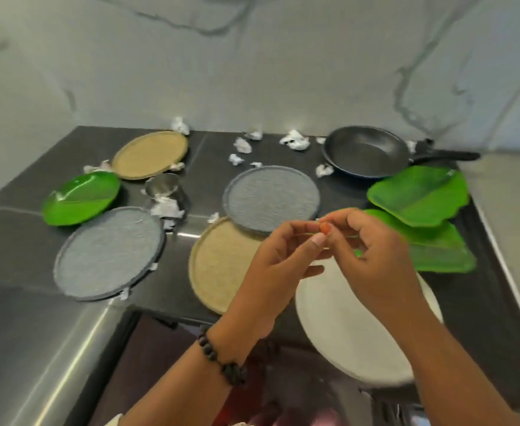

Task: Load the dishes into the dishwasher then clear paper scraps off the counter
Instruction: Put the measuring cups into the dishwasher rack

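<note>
Hands meet above the surface [22, 241]: the left hand [278, 259] and right hand [372, 250] hover fingertip to fingertip, each grip loosely curled and clamped on nothing visible. Every dish waits unloaded, the white plate [344, 330] nearest, paper scraps [294, 139] strewn toward the back. Best start: lift that near plate by its rim, two-handed, before reaching for the frying pan [366, 152].
</note>
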